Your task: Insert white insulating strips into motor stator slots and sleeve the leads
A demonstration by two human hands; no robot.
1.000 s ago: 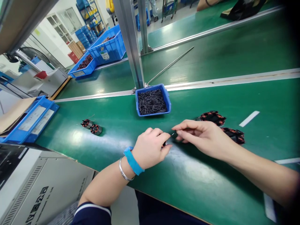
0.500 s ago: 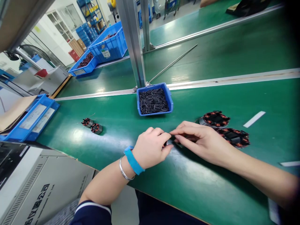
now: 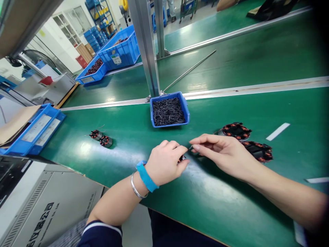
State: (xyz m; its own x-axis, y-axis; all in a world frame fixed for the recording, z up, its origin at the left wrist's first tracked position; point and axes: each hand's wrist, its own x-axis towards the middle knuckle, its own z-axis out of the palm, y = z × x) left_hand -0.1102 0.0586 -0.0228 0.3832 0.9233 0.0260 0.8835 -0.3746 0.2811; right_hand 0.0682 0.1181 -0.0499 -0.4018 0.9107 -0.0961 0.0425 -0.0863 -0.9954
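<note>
My left hand (image 3: 166, 163) rests on the green bench top (image 3: 218, 202), fingers curled round a small wound coil part (image 3: 181, 158) of which only a sliver shows. My right hand (image 3: 223, 152) is right beside it, thumb and forefinger pinched on a thin dark pin (image 3: 190, 148) at the coil. Behind my right hand lie two larger black and orange stators (image 3: 235, 130), (image 3: 258, 151). A small blue tray (image 3: 169, 110) full of dark pins stands just beyond my hands.
Two small coil parts (image 3: 100, 138) lie on the bench to the left. A blue bin (image 3: 33, 130) sits at the left edge, with a grey machine cabinet (image 3: 43, 202) below. An aluminium post (image 3: 145, 48) rises behind the tray. Blue crates (image 3: 118, 51) stand further back.
My right hand's fingertips drew slightly apart from the left hand's, as they were a second ago. The left hand has stayed put. The view shifted a little.
</note>
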